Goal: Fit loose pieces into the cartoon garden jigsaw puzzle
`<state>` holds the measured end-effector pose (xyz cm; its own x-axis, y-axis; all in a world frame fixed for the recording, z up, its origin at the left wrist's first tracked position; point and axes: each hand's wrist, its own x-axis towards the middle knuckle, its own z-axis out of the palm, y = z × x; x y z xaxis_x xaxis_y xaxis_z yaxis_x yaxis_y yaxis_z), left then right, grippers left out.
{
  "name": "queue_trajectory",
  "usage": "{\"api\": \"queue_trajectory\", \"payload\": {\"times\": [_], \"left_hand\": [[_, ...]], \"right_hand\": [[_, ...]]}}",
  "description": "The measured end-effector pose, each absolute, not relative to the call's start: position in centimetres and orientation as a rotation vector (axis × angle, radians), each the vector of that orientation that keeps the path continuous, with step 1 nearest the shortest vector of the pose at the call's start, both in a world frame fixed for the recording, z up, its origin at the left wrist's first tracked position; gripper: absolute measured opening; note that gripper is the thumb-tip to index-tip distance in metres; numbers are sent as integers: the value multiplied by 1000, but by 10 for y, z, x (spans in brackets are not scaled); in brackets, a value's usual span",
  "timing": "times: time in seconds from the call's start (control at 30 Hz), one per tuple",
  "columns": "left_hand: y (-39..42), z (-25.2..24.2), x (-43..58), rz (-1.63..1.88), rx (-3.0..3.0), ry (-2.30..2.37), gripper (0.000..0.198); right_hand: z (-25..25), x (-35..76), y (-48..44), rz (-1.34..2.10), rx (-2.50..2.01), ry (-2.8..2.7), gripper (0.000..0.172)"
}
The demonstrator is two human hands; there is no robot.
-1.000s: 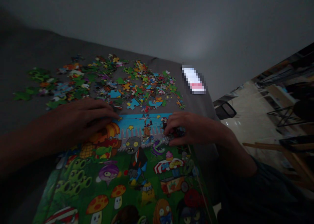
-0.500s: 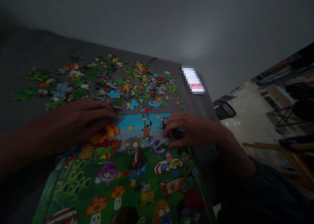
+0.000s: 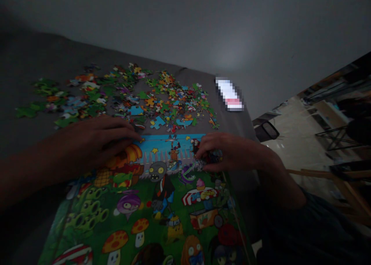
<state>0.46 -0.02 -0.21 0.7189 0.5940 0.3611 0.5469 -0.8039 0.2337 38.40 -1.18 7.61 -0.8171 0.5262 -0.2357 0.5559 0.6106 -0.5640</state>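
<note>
A cartoon puzzle picture [image 3: 150, 207] with zombies, mushrooms and pea plants lies flat in front of me, its blue sky strip at the far edge. My left hand [image 3: 101, 141] rests over its far left corner, fingers stretched out and lying low on the surface. At the far right corner is my right hand [image 3: 220, 151], its fingers bent and touching the picture, with a gap between them and the thumb. No loose piece shows in either hand, though the undersides of both are hidden. Loose jigsaw pieces [image 3: 136, 110] are heaped just beyond the far edge.
A lit phone [image 3: 228, 94], blurred out, lies at the back right on the grey cloth [image 3: 199, 73]. Behind stands a pale wall [image 3: 179, 21]. To the right, past the cloth's edge, are a shiny floor [image 3: 290, 122] and wooden furniture [image 3: 348, 191].
The view has shifted very slightly. My right hand's fingers and thumb have moved a little at the corner; my left hand stays in place.
</note>
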Motion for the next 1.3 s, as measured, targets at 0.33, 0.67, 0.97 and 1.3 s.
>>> {"api": "queue_trajectory", "payload": {"times": [0.33,0.67,0.97,1.3], "left_hand": [[-1,-3,4,663,2851,909,35],[1,-4,3,641,2837,930,36],[0,-3,6,684,2830,913,35],[0,-5,2,643,2825,923,34]], "right_hand": [[79,379,-14,-992,909,2750,19],[77,376,-16,-1009,870,2772,17],[76,376,-16,-1017,867,2766,17],[76,376,-16,-1019,861,2757,17]]}}
